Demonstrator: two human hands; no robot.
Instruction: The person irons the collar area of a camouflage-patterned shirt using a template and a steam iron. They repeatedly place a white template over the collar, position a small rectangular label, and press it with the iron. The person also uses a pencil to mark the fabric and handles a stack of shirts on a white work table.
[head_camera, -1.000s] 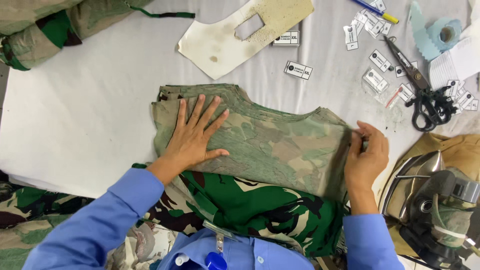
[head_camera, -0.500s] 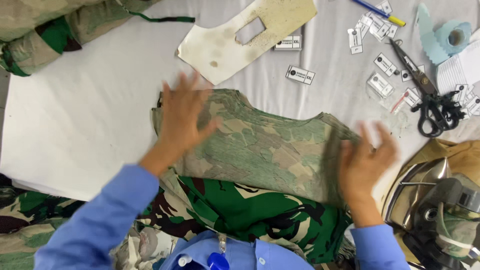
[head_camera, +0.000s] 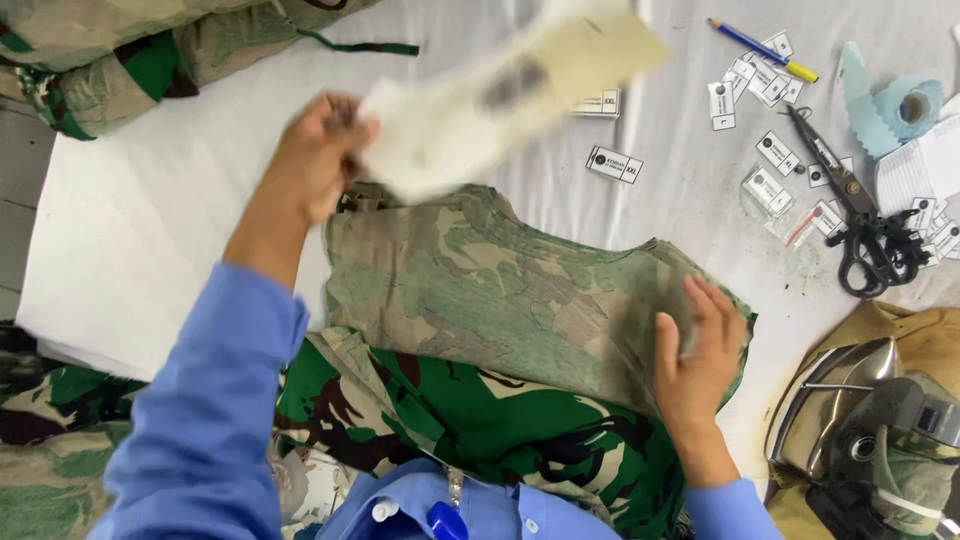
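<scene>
A camouflage garment piece (head_camera: 500, 290), inside out and pale green, lies flat on the white table (head_camera: 150, 230) in front of me. My left hand (head_camera: 315, 160) grips a cream cardboard template (head_camera: 500, 100) by its left end and holds it, blurred, above the top edge of the garment. My right hand (head_camera: 700, 350) rests flat on the garment's right edge, fingers spread. Brighter green camouflage cloth (head_camera: 480, 420) hangs below the piece at the table's near edge.
Black scissors (head_camera: 860, 220), several small white size tags (head_camera: 770, 160), a blue and yellow pencil (head_camera: 765, 50) and a light blue tape roll (head_camera: 900, 110) lie at the right. An iron (head_camera: 860, 420) sits at lower right. Folded camouflage cloth (head_camera: 130, 50) is piled at upper left.
My left hand lifted off the garment, reached up and picked up the cardboard template, which now moves over the garment. My right hand stays at the right edge.
</scene>
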